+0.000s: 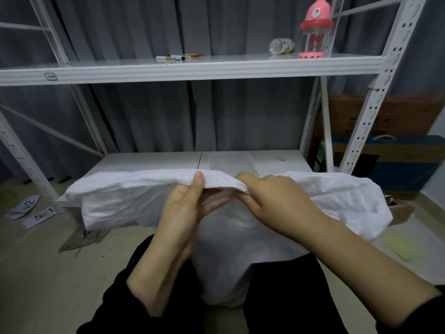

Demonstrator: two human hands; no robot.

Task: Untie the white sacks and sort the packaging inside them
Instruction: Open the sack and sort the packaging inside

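A large white woven sack stands between my knees, its mouth spread wide in front of the lower shelf. My left hand pinches the near rim of the sack, thumb on top and fingers underneath. My right hand grips the same rim just to the right, fingers curled over the fold. Inside the mouth a cloudy plastic bag shows; what it contains is hidden. A clear plastic container sits on the lower shelf behind the sack.
A white metal rack surrounds the work: its upper shelf carries markers, a clear bottle lying down and a pink-topped bottle. Paper labels lie on the floor at left, cardboard boxes at right.
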